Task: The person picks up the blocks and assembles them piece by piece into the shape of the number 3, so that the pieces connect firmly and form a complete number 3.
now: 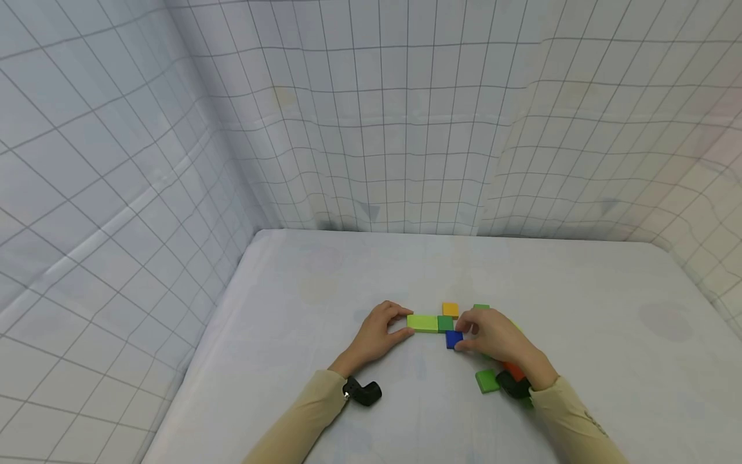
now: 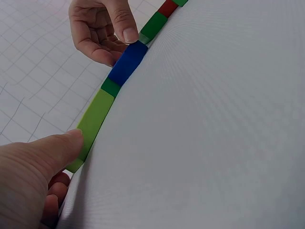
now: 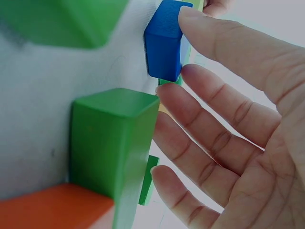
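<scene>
Nearest on the white surface (image 1: 417, 412), a green block (image 1: 487, 381) lies loose; an orange-red block (image 1: 513, 370) is partly covered by the right wrist and its black camera (image 1: 513, 385). Beyond, the right hand (image 1: 493, 334) pinches a blue block (image 1: 454, 339) between thumb and fingertip. The left hand (image 1: 378, 332) grips the left end of a lime block (image 1: 422, 323), whose other end meets a dark-green block (image 1: 445, 323). Farther lies a yellow block (image 1: 450, 310); gridded cloth (image 1: 400, 129) hangs behind.

Oblong lime block (image 1: 422, 323) lying flat, dark green block (image 1: 444, 324) at its end, blue block (image 1: 453, 340) beside
</scene>
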`<state>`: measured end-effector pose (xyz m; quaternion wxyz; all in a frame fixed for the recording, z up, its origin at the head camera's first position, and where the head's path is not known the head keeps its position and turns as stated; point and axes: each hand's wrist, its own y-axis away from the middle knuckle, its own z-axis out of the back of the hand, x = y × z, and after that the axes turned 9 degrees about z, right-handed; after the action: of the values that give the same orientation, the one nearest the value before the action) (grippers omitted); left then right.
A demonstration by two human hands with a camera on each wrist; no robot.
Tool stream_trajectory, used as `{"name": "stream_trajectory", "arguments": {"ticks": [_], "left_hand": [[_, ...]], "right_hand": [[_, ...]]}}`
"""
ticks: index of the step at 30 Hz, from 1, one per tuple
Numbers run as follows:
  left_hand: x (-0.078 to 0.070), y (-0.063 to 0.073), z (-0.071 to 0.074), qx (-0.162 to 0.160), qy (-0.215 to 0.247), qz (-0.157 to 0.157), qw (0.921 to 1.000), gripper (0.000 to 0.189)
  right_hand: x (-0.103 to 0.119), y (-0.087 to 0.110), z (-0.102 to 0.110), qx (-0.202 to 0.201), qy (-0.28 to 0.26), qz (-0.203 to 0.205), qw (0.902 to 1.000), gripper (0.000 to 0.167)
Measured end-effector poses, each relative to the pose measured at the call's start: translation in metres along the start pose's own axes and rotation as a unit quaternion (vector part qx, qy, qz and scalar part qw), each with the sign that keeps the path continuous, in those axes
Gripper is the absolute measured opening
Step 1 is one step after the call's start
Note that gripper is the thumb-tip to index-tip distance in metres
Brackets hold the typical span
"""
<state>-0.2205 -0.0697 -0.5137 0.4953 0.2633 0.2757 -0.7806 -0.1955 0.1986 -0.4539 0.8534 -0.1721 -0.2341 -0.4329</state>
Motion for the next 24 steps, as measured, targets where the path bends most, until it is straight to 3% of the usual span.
{"name": "stream_trajectory", "arguments": {"ticks": [7, 12, 19, 24], "left_hand": [[0.0, 0.001, 0.001, 0.001, 0.003, -0.003, 1.0, 0.035], [-0.001, 0.002, 0.001, 0.004, 0.004, 0.0, 1.0, 0.035], [0.0, 0.001, 0.0, 0.0, 0.006, 0.001, 1.0, 0.034], [0.001, 0.001, 0.0, 0.0, 0.006, -0.002, 1.0, 0.035]], "right_hand": [[0.003, 0.006, 0.0, -0.033, 0.019, 0.011, 0.9992, 0.021], [0.008, 0.022, 0.001, -0.061, 0.036, 0.027, 0.9971, 0.012], [0.017, 0.048, 0.007, -0.028, 0.059, 0.025, 0.9976, 0.023], [0.019, 0.062, 0.007, -0.003, 0.058, 0.05, 0.9971, 0.036]]}}
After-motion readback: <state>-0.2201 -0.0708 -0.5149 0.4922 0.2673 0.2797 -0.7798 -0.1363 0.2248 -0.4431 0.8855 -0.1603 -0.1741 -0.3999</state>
